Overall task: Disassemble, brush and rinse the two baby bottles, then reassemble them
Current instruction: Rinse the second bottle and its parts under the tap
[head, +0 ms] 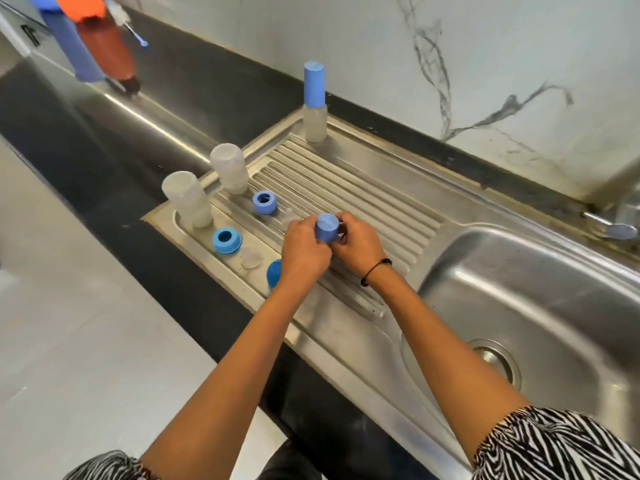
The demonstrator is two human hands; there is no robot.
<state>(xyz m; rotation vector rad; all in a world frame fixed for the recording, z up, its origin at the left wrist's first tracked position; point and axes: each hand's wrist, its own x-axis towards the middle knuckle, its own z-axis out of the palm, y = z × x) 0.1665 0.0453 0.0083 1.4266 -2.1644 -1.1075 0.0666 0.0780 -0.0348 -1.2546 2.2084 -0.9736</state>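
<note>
The blue cap (327, 227) is held above the ribbed draining board (363, 202), between both hands: the left hand (304, 249) curls its fingers round the cap's near side and the right hand (356, 242) pinches its far side, so each grip is closed on it. Its flat closed end points up and a little toward the camera; its short axis is tilted, not upright. What is under the cap I cannot tell. Left of the cap, two clear bottle bodies (187, 199) stand mouth-down at the edge of the board, and between them and the cap lie two blue screw rings (265, 202), clear teats (251, 258) and a second blue cap (274, 273) beside the left wrist. So I judge the taking apart is done and probably the washing too, and the reassembly is only beginning. Behind the cap, a tall bottle with blue top (314, 102) stands at the board's far edge.
</note>
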